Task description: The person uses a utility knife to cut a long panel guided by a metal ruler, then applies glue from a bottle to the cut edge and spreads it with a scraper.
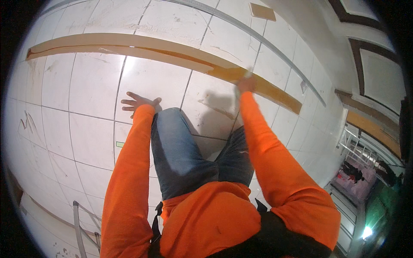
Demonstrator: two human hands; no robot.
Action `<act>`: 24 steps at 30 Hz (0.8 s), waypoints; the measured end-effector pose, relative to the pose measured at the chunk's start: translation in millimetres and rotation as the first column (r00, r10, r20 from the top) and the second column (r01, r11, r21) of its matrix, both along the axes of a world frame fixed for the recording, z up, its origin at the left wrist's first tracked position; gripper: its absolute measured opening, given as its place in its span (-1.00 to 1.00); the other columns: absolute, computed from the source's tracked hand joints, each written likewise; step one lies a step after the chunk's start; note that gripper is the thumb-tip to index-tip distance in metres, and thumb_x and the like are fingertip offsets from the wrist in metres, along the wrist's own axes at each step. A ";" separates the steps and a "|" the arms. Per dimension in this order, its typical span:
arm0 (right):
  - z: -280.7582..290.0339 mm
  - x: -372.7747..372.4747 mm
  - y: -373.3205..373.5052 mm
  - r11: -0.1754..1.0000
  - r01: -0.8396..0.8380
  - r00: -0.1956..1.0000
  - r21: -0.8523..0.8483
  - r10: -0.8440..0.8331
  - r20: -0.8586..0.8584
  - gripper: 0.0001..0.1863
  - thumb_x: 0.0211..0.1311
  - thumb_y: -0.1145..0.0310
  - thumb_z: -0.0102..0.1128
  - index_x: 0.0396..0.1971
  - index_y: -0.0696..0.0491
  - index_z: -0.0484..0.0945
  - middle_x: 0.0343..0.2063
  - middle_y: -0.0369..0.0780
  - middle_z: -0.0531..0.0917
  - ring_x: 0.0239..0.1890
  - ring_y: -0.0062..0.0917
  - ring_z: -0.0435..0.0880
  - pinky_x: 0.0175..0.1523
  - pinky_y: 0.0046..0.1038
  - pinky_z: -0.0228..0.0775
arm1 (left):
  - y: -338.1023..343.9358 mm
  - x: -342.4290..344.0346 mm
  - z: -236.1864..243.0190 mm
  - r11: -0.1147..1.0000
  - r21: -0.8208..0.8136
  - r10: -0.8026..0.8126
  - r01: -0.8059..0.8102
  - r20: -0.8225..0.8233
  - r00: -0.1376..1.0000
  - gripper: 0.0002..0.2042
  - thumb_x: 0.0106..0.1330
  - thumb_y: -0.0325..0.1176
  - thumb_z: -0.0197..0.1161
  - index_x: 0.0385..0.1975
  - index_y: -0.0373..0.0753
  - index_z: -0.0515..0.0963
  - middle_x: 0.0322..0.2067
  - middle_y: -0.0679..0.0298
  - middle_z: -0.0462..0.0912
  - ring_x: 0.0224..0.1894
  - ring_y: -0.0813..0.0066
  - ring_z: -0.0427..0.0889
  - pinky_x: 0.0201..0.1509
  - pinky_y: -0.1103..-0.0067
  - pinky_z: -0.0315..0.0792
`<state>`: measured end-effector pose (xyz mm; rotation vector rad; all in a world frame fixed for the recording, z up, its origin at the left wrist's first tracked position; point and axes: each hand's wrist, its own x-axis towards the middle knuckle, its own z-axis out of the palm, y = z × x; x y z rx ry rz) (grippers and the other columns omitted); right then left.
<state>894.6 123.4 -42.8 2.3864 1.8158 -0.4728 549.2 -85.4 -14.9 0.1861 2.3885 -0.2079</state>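
A long, narrow tan board [103, 39] lies across the tiled floor in front of my knees. A shiny amber, glue-like coat [230, 74] covers its right part, and a thin amber line runs on toward its left end. My right hand [246, 84] is over the coated part, fingers closed around something small and pale that is too blurred to name. My left hand [140, 103] rests on the white tiles beside my left knee, fingers spread, holding nothing.
A long grey metal strip [275, 49] lies beyond the board. A small tan offcut [262, 12] is at the far right. A green piece [120, 144] lies by my left forearm. Metal legs [77, 223] stand at lower left; panelled doors [378, 64] are at right.
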 end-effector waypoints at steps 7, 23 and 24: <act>4.2 120.8 -11.3 0.989 0.133 0.989 -0.067 -0.128 0.076 -0.59 0.19 0.15 -0.02 -0.17 0.14 0.60 -0.18 -0.02 0.66 0.01 -0.11 0.57 0.05 -0.18 0.38 | 3.6 -0.4 11.0 1.000 -0.010 0.000 0.000 0.038 0.999 0.39 -0.21 0.16 0.51 0.36 -0.12 -0.58 0.36 -0.21 -0.57 0.41 -0.26 -0.44 0.28 -0.12 0.08; 26.5 -251.7 -27.9 0.983 -0.182 0.955 0.002 0.178 -0.238 -0.65 0.20 0.16 0.11 -0.26 0.18 0.55 -0.30 0.05 0.63 -0.20 -0.08 0.64 -0.10 -0.16 0.47 | -124.0 -180.2 -59.8 0.945 0.159 -0.156 0.284 -0.546 0.823 -0.24 0.33 0.23 -0.19 0.40 -0.13 -0.08 0.41 0.05 -0.12 0.46 0.14 -0.17 0.40 0.07 -0.09; 28.5 -230.2 -24.8 0.991 -0.118 0.973 0.067 0.129 -0.194 -0.65 0.19 0.16 0.11 -0.27 0.19 0.55 -0.32 0.04 0.63 -0.22 -0.07 0.64 -0.12 -0.16 0.47 | -131.1 -205.8 -66.3 0.975 0.190 0.013 0.112 -0.557 0.831 -0.25 0.34 0.21 -0.21 0.40 -0.15 -0.07 0.41 0.05 -0.11 0.46 0.14 -0.17 0.41 0.06 -0.12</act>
